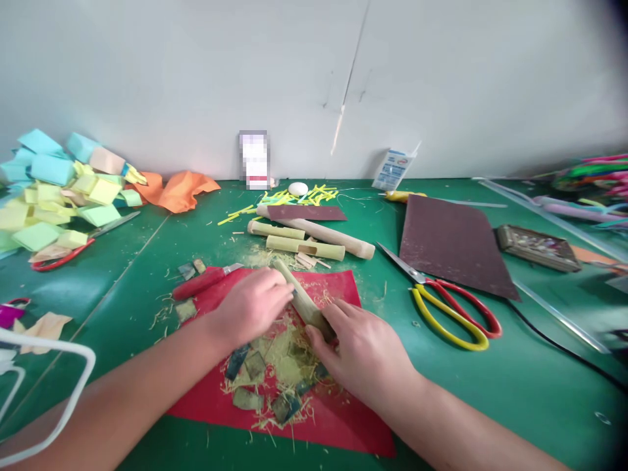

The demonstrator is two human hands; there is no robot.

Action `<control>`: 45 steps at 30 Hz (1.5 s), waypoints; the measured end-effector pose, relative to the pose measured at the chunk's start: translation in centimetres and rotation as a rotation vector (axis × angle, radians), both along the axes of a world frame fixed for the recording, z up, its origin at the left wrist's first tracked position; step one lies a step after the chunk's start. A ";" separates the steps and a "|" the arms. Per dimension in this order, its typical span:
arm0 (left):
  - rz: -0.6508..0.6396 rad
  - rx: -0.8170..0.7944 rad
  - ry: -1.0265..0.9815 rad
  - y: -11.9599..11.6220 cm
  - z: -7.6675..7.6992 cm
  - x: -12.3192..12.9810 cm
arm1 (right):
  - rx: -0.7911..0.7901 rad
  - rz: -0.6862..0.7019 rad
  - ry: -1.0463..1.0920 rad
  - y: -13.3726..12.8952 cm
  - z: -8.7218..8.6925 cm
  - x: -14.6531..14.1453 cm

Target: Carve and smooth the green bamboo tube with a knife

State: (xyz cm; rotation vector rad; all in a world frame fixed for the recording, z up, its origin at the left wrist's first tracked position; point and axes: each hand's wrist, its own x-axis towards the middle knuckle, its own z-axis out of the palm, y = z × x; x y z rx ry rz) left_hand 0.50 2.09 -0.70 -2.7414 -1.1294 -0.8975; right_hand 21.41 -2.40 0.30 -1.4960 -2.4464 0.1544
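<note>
A pale bamboo tube (305, 302) lies slanted over a red sheet (338, 284). My right hand (360, 343) is wrapped round its lower end. At its upper left side is my left hand (255, 302), fingers curled together, with a small dark tip showing at the fingertips; what it pinches is mostly hidden. Fibrous shavings (287, 366) and several small dark squares cover the sheet below the hands. A red-handled tool (199, 282) with a short metal blade lies left of my left hand.
Beyond the hands lie cut bamboo pieces (305, 248). Scissors (449, 307) and a brown sheet (449, 248) are on the right, near a metal tray (538, 247). Folded papers (53, 190) pile at the left; a white frame (81, 386) stands at the lower left.
</note>
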 end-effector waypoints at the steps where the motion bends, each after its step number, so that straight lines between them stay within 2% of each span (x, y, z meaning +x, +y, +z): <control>1: 0.031 0.014 -0.024 0.1 0.0 -0.1 | 0.004 -0.005 0.001 0.0 0.0 0.0; 4: 0.081 0.028 -0.035 0.3 0.0 -0.2 | 0.018 -0.007 0.002 0.0 0.1 0.1; 8: -0.003 -0.033 -0.023 -0.3 -0.2 0.0 | 0.015 0.004 -0.007 -0.1 0.2 0.1; 12: 0.054 -0.013 -0.047 -0.4 -0.3 0.0 | 0.040 -0.003 -0.003 -0.2 0.4 0.1; 16: 0.025 -0.030 -0.042 -0.6 -0.2 0.3 | 0.044 0.018 0.036 -0.1 0.4 0.1; 19: 0.001 -0.026 -0.035 -0.3 0.0 0.0 | -0.004 0.024 0.088 0.1 0.3 0.1; 26: 0.088 0.018 -0.117 1.5 0.1 -1.8 | -0.120 0.009 0.187 0.1 0.4 0.3; 30: 0.112 0.060 -0.064 0.5 0.0 -1.1 | -0.117 0.023 0.185 0.1 0.3 0.3; 34: 0.033 0.033 0.015 -0.8 -0.2 -0.2 | -0.118 0.028 0.198 0.1 0.1 0.3; 39: 0.064 0.030 -0.051 -0.4 -0.3 -0.3 | -0.114 0.027 0.194 0.1 0.1 0.2; 43: -0.011 -0.046 -0.040 -0.3 0.0 -0.1 | -0.116 0.047 0.199 0.0 0.0 0.1; 45: 0.016 -0.043 -0.069 -0.5 0.1 0.0 | -0.119 0.047 0.206 0.0 -0.1 0.1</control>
